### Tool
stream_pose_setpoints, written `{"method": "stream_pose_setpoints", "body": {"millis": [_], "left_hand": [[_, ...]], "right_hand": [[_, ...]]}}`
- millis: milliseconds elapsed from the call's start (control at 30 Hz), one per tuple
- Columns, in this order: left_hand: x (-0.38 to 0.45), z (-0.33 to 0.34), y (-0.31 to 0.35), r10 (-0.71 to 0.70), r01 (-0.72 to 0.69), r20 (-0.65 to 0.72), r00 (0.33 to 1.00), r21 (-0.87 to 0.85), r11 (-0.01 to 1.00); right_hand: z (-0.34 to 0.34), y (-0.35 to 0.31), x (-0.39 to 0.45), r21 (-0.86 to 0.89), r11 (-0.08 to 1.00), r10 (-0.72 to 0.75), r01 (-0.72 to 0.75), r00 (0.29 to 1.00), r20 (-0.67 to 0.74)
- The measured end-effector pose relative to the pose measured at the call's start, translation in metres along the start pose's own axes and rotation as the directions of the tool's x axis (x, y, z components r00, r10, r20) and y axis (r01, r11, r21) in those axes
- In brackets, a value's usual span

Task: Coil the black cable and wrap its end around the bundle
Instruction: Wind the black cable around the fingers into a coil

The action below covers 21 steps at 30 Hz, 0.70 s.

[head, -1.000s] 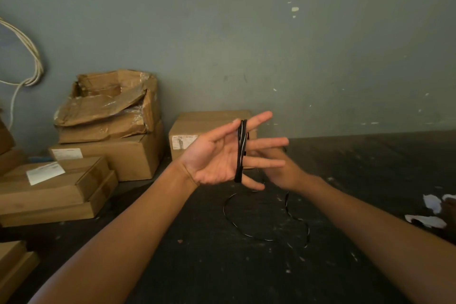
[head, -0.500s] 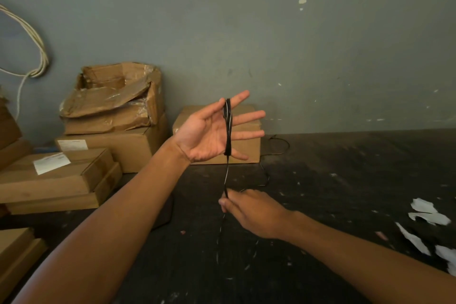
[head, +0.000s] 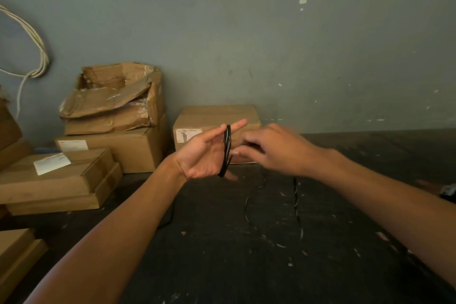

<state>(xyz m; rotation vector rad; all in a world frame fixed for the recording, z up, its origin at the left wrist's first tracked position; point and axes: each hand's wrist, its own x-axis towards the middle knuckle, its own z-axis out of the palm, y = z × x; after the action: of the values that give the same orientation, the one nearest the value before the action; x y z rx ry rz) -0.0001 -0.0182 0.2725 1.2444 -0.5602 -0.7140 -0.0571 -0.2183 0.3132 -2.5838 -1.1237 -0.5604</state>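
My left hand [head: 204, 155] is held up, palm toward me, fingers stretched out to the right. Several turns of the black cable [head: 226, 153] are looped around its fingers as a narrow upright coil. My right hand [head: 274, 150] hovers just right of the coil at the left fingertips, fingers curled; the cable appears pinched in them, though the grip is blurred. The loose rest of the cable [head: 296, 200] hangs down from there and trails in curves over the dark floor below.
Cardboard boxes stand at the left: a torn open box [head: 116, 99] on a stack, flat boxes [head: 56, 180] with white labels, and a single box [head: 217, 118] behind my hands. A white cord [head: 37, 57] hangs on the grey wall. The dark floor [head: 271, 254] is speckled with scraps.
My right hand rose from below the coil to the right side of my left fingertips, carrying the cable up. The coil on my left hand looks thicker.
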Motion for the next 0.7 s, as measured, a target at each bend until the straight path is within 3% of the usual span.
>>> {"method": "stream_pose_setpoints", "body": {"millis": [200, 367, 533, 700], "left_hand": [[0.001, 0.018, -0.008, -0.128, 0.127, 0.069, 0.989, 0.026, 0.992], [-0.002, 0.027, -0.005, -0.179, 0.165, 0.150, 0.972, 0.100, 0.981], [-0.005, 0.036, -0.001, -0.203, 0.182, 0.293, 0.934, 0.100, 0.978], [-0.008, 0.049, 0.016, -0.129, 0.130, 0.444, 0.887, 0.028, 0.991]], "right_hand": [[-0.033, 0.018, 0.019, -0.082, 0.996, 0.026, -0.023, 0.999, 0.032], [-0.041, 0.033, 0.021, -0.097, 0.994, 0.043, -0.046, 0.999, -0.030], [-0.039, 0.045, 0.020, 0.048, 0.997, 0.060, -0.058, 0.997, -0.048], [-0.020, 0.058, 0.014, 0.309, 0.946, 0.136, -0.100, 0.986, -0.098]]}}
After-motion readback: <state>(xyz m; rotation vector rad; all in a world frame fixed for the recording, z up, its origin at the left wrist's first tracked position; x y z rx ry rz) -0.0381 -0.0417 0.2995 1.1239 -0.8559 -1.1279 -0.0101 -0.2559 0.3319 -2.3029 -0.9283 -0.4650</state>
